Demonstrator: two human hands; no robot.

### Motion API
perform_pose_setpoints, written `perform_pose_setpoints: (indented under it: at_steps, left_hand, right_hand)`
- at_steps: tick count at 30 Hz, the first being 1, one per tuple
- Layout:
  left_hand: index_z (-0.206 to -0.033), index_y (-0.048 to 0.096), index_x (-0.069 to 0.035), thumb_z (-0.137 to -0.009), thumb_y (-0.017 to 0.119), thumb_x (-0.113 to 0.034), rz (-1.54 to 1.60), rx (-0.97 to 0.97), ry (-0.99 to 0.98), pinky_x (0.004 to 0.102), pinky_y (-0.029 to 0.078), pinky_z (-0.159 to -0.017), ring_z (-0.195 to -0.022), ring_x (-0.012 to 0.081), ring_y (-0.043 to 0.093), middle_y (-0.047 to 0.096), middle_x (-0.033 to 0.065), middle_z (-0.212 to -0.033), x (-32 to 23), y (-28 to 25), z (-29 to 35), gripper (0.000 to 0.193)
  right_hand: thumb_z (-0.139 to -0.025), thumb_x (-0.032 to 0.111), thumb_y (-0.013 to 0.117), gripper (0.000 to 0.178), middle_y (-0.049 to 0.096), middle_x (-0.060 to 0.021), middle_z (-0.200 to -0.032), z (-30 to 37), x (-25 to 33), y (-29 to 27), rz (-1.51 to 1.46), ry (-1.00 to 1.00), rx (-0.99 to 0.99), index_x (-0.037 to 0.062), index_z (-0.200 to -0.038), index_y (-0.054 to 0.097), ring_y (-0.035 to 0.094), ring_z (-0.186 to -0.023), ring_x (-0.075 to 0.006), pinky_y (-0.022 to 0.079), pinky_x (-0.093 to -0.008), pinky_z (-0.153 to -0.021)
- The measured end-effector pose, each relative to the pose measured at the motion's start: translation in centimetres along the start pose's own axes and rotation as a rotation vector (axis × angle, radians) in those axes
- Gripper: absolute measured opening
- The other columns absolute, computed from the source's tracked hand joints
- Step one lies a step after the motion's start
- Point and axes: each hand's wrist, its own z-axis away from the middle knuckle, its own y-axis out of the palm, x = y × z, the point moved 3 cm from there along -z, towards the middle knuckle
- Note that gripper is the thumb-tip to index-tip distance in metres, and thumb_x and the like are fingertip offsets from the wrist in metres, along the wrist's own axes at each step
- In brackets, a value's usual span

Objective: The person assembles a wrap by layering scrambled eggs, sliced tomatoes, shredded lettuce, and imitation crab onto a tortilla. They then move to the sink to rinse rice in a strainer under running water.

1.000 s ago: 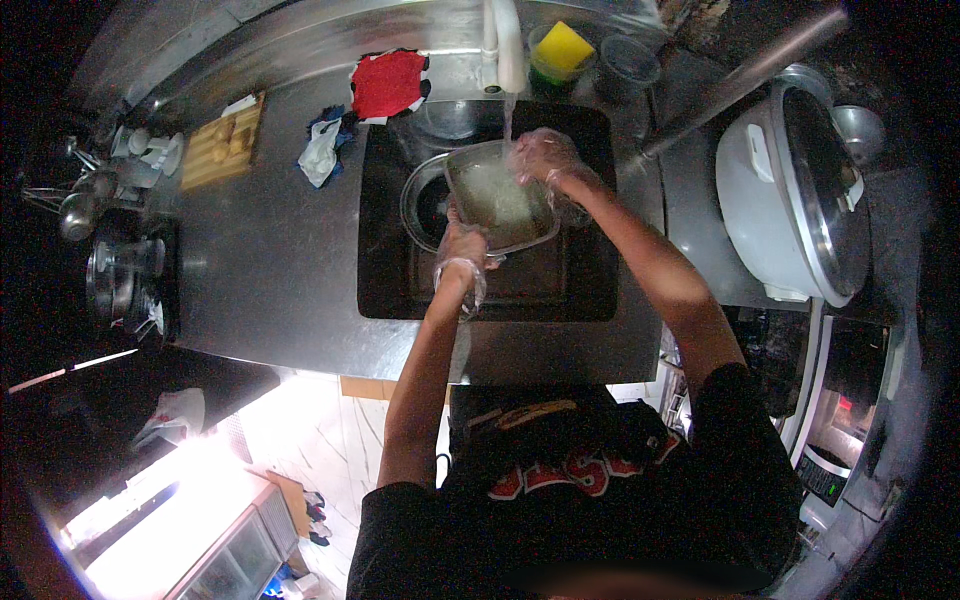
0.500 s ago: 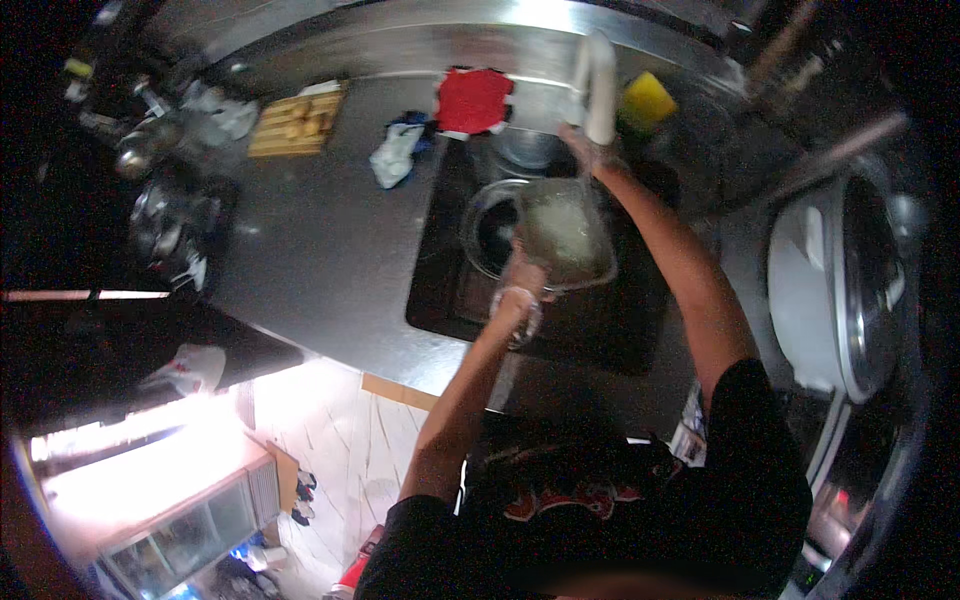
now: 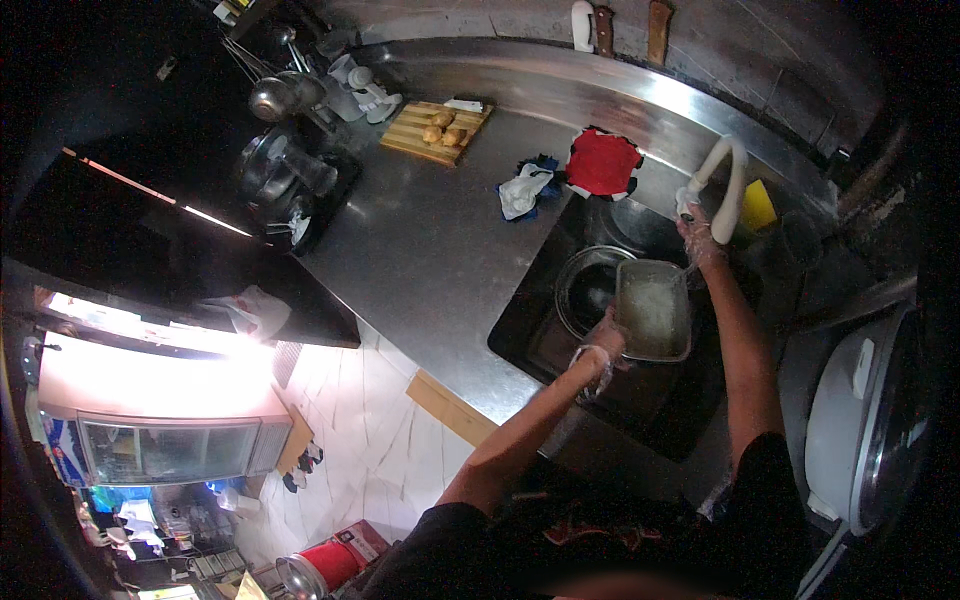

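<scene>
My left hand [image 3: 606,340], in a clear plastic glove, grips the left side of a rectangular metal pan [image 3: 687,325] over the dark sink [image 3: 516,320]. Cloudy, pale liquid lies in the pan. My right hand [image 3: 700,236], gloved too, is raised to the base of a thick white curved tap [image 3: 738,180], its fingers seemingly closed round the handle there. Left of the pan, a round metal bowl [image 3: 558,290] stands in the sink, partly covered by the pan's edge. Behind it is another round vessel [image 3: 632,222].
A red cloth [image 3: 603,163] and a white-and-blue cloth [image 3: 524,192] lie behind the sink. Round pale-brown pieces sit on a wooden board [image 3: 408,140] at the far left. A yellow sponge [image 3: 760,206] is beside the tap, and a large white lidded pot [image 3: 842,425] stands at right.
My view has turned, shifting the counter and sink rightward and down in the picture. Both hands keep their places, the left on the pan, the right at the tap.
</scene>
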Motion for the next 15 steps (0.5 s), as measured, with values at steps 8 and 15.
perform_pose_setpoints:
  at_steps: [8, 15]
  left_hand:
    - [-0.153, 0.018, -0.010, -0.080, 0.072, -0.015, -1.257, 0.052, 0.135, 0.0403, 0.048, -0.101, -0.133, 0.0414, 0.041, 0.029, 0.0243, -0.152, -2.4, -0.7, 2.0, 0.091]
    - [-0.155, 0.002, -0.011, -0.093, 0.047, -0.033, -0.301, -0.251, -0.118, 0.0455, 0.043, -0.100, -0.115, 0.0392, 0.058, 0.059, 0.0283, -0.122, -6.3, -1.8, 5.8, 0.080]
  right_hand:
    - [-0.092, 0.056, 0.054, 0.061, 0.063, -0.0119, -0.114, 14.0, 15.7, 1.7, 0.545, 0.089, -0.133, 0.0060, -0.127, 0.058, 0.060, -0.097, -0.0308, 0.048, -0.0438, -0.086]
    - [-0.084, 0.050, 0.065, 0.078, 0.045, -0.0187, -0.136, 29.3, 14.3, 11.6, -0.521, 0.765, -0.344, 0.0073, -0.142, 0.034, 0.051, -0.118, -0.0369, 0.050, -0.0596, -0.085]
